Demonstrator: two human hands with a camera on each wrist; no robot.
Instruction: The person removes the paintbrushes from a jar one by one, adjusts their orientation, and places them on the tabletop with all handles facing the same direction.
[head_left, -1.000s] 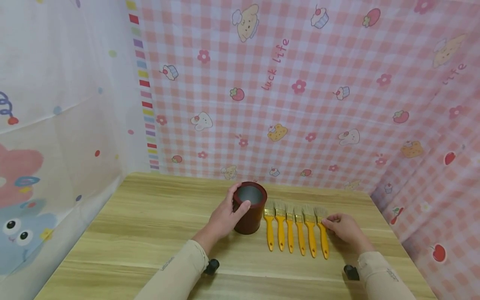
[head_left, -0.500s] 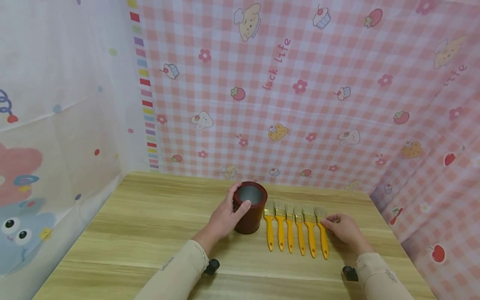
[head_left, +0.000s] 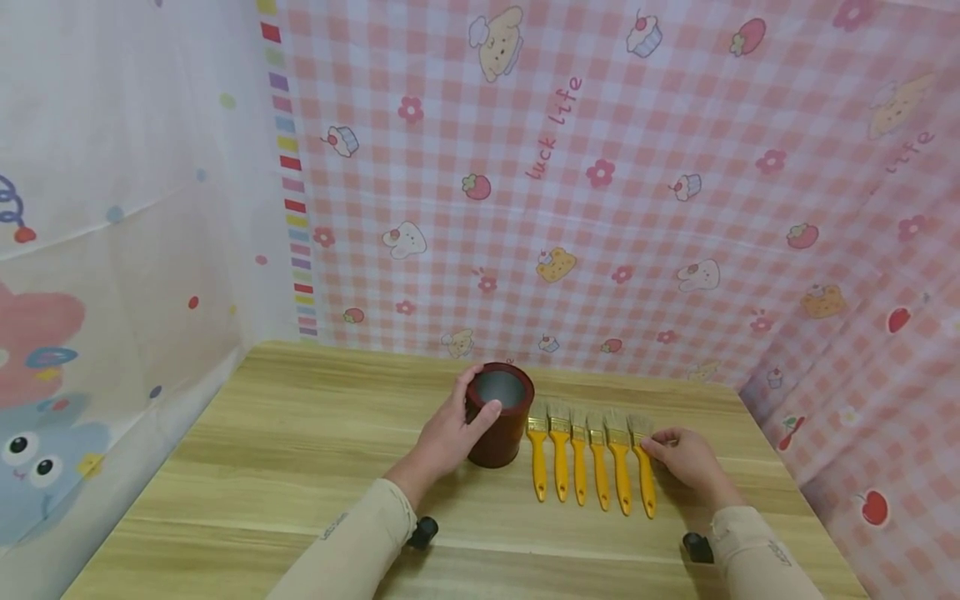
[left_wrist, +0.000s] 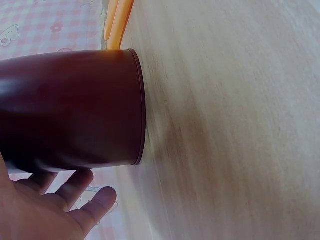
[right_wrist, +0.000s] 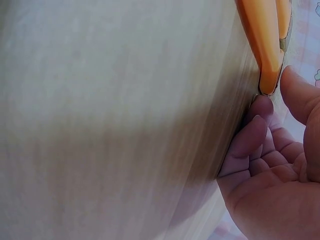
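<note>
Left hand (head_left: 448,435) grips the upright dark red cup (head_left: 498,414) on the bench (head_left: 300,433). Right hand (head_left: 686,458) pinches the rightmost yellow brush (head_left: 643,475), which lies flat in a row of six.

**Around the Wooden Table**

A pale wooden table (head_left: 300,433) with long light and dark stripes in the grain. Behind it and along the right side, a pink and white checked cloth (head_left: 637,125), hung like a wall. On that cloth, lots of little pictures: a puppy in a cook's hat (head_left: 495,42), a cupcake (head_left: 341,142), a strawberry (head_left: 475,187), a white bunny (head_left: 403,241), a bear cookie (head_left: 555,264), small pink flowers, and a red apple (head_left: 873,507) low on the right. Pink slanted words too, "luck life" (head_left: 551,129). On the left, a thin white cloth (head_left: 112,167) with dots and a blue animal with big round eyes (head_left: 37,458). Between the two cloths, a strip of small colored blocks (head_left: 288,167), running from the top down to the table.
</note>
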